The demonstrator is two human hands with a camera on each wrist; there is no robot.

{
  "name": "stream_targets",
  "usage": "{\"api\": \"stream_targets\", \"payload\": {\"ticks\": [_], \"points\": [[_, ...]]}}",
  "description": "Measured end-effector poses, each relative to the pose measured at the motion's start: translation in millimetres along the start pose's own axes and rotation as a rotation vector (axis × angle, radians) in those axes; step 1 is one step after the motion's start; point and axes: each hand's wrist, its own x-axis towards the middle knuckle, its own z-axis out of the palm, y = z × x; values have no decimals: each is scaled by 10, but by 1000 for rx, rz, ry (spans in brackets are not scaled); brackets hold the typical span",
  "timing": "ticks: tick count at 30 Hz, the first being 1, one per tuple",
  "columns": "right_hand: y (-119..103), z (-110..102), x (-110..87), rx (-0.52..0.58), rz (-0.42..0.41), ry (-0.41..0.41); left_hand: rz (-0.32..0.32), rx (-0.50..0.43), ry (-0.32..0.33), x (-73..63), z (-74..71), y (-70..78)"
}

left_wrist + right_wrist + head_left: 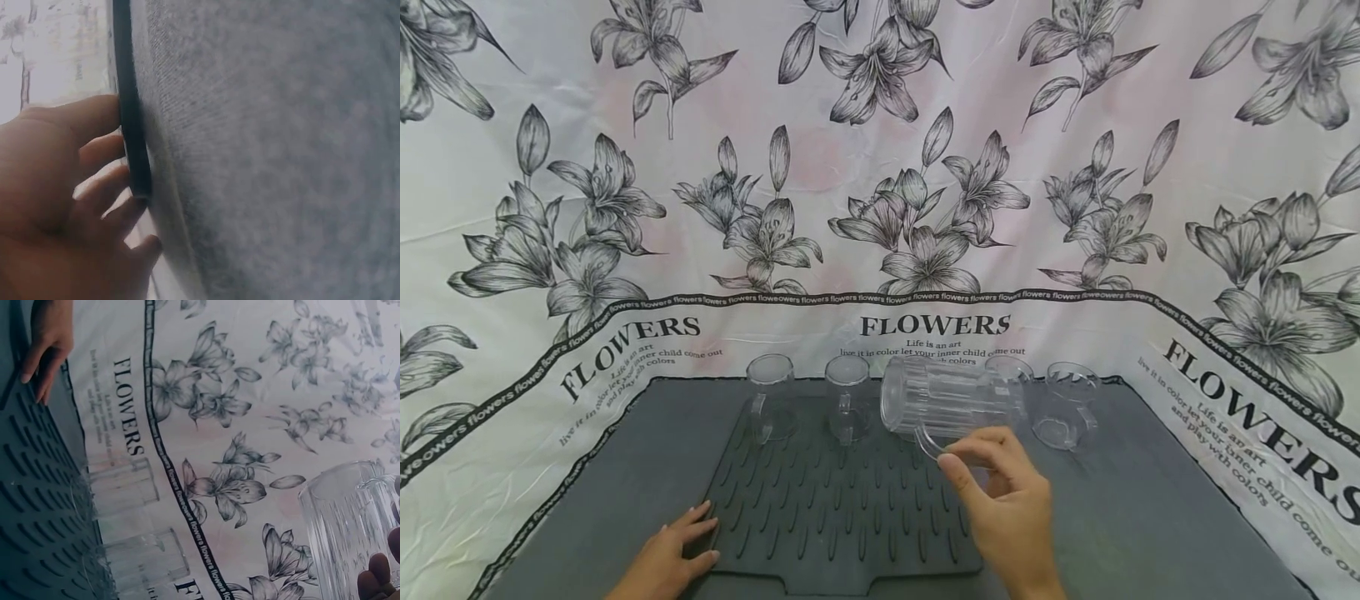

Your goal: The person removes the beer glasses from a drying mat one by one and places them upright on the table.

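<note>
My right hand (1007, 517) pinches the handle of a clear ribbed glass mug (947, 398) between thumb and fingers. Lying on its side in the air, the mug is above the back right of a dark drying mat (842, 508) with raised oblong ridges. In the right wrist view the same mug (340, 531) shows at the right edge, beside my curled fingers. My left hand (670, 554) rests its extended fingers against the mat's left edge. The left wrist view shows those fingers (103, 153) touching the dark rim.
Two clear mugs, one left (771, 400) and one nearer the middle (847, 404), stand at the mat's back. Another mug (1063, 408) stands on the grey table (1150, 500) at right; one (1015, 372) is partly hidden behind the held mug. A flower-printed cloth (880, 208) hangs behind.
</note>
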Motion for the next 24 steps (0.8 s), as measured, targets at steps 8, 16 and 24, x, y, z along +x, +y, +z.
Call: {"api": "stream_targets", "payload": {"ticks": [8, 16, 24], "points": [[1, 37, -9, -92, -160, -14, 3, -60, 117, -62, -65, 423], [52, 72, 4, -28, -295, -60, 251, -325, 351, -52, 2, 1144], [79, 162, -20, -27, -306, -135, 488, -676, 277, -26, 57, 1734]]}}
